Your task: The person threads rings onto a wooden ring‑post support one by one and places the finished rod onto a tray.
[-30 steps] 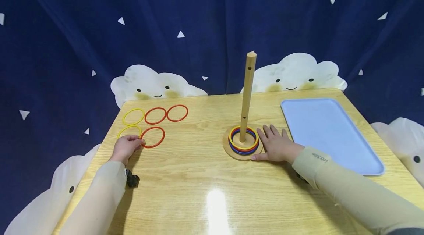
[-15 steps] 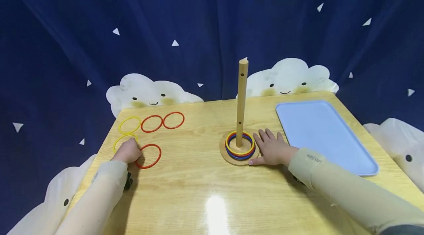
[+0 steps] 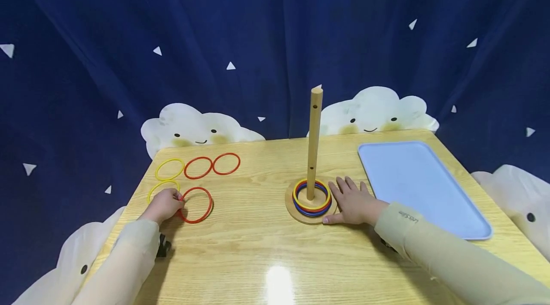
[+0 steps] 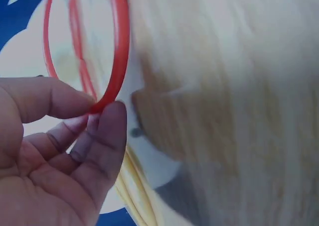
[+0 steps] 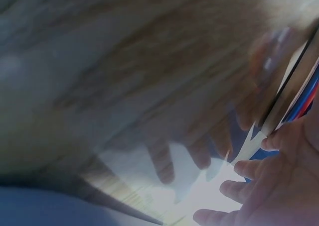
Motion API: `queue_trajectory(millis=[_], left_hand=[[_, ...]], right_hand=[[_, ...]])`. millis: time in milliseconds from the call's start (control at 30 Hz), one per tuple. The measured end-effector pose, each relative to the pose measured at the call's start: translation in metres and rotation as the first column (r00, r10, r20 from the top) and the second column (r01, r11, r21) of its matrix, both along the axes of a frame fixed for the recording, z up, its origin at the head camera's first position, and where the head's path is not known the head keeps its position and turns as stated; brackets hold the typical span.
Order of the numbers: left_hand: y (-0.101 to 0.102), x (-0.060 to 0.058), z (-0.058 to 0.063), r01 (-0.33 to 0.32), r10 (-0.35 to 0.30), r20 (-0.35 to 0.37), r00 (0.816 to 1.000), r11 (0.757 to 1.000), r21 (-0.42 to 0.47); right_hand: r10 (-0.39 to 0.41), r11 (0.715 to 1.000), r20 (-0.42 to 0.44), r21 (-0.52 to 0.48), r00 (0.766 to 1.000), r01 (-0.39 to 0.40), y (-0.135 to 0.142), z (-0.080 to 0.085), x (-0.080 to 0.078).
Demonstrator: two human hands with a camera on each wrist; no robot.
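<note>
My left hand [image 3: 165, 205] pinches the edge of a red ring [image 4: 121, 37] between thumb and fingertips; in the left wrist view the ring stands tilted up. Beside that hand lies a yellow ring [image 3: 163, 182], partly covered by it in the head view. My right hand [image 3: 352, 204] lies with spread, straight fingers against the round base [image 3: 293, 209] of a wooden post [image 3: 314, 142]. Stacked around the post's foot are yellow, red and blue rings [image 3: 329, 195]. The right wrist view shows the right hand's fingers [image 5: 249, 169] beside the base edge.
Behind the left hand lie another yellow ring [image 3: 170, 159] and two red rings, one in the middle [image 3: 198, 157] and one farther right [image 3: 227, 153]. A light blue tray [image 3: 421, 185] sits right of the right hand. A dark blue curtain [image 3: 215, 33] hangs behind the table [image 3: 240, 257].
My left hand has shifted from the near yellow ring to the red ring and now pinches it, with the ring's edge tipped up. The right hand stays at the base.
</note>
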State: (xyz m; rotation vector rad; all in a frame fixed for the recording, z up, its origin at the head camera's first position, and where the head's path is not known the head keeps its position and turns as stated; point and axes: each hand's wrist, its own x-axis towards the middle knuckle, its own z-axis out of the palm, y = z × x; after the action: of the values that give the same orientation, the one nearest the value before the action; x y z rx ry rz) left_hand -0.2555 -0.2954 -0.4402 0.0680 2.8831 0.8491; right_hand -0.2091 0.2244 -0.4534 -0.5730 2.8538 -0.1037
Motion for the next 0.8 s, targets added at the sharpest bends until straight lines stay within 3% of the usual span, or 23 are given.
queue_trajectory(millis=[200,367,567,700,800], left_hand=[[0.015,-0.002,0.015,-0.010,0.002,0.037,0.999,0.972,0.233],[0.031,-0.007,0.038,0.019,-0.041,0.052,0.998,0.928,0.373],[0.058,-0.025,0.076,0.067,-0.086,0.014,0.996,0.863,0.500],[0.075,-0.035,0.103,0.102,-0.118,-0.016,0.993,0.772,0.628],[0.089,-0.038,0.122,0.112,-0.133,-0.031,0.991,0.664,0.739]], right_hand=[[0.000,1.000,-0.006,0.005,1.000,0.000,0.002,-0.001,-0.003],[0.005,1.000,0.020,-0.008,1.000,-0.005,0.002,-0.003,-0.002],[-0.002,1.000,0.003,-0.001,1.000,0.002,0.002,0.001,-0.003],[0.000,1.000,0.004,-0.011,1.000,0.000,0.000,0.003,-0.003],[0.006,1.000,0.011,-0.017,1.000,-0.006,0.000,0.002,-0.002]])
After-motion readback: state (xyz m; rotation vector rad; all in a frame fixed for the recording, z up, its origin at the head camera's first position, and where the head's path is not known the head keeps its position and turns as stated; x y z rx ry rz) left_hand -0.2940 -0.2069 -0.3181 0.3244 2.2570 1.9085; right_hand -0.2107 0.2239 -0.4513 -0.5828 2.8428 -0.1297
